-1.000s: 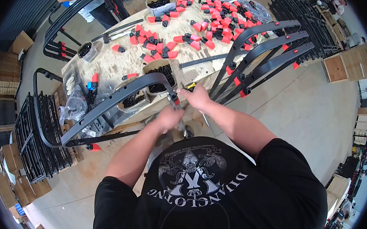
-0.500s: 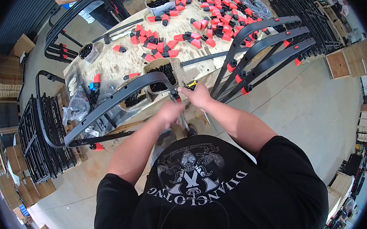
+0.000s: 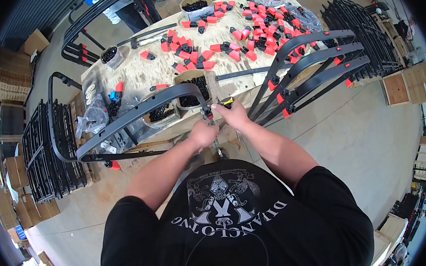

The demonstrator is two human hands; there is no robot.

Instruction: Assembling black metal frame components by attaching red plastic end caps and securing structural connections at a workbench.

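A black curved frame (image 3: 136, 110) lies across the near edge of the worktable, its right end coming down at my hands. My left hand (image 3: 204, 134) is closed round a silver metal tool (image 3: 216, 145) just below that end; the tool's exact kind is hard to make out. Beside it, my right hand (image 3: 232, 114) grips a screwdriver (image 3: 227, 102) with a yellow and black handle. Its thumb reaches to the frame's end, near a small red piece (image 3: 209, 115). Right behind the hands stands an open box of small black parts (image 3: 210, 90).
Red and black plastic pieces (image 3: 264, 26) are strewn over the plywood table (image 3: 143, 71). Several curved frames (image 3: 316, 52) lean at the right edge; more stand stacked at the left (image 3: 54, 150). At the far left, another person (image 3: 131, 14) stands beside frames.
My left hand, blurred before, is now sharp and slightly farther right, closed round the silver tool. My right hand keeps the screwdriver. The whole view has shifted slightly.
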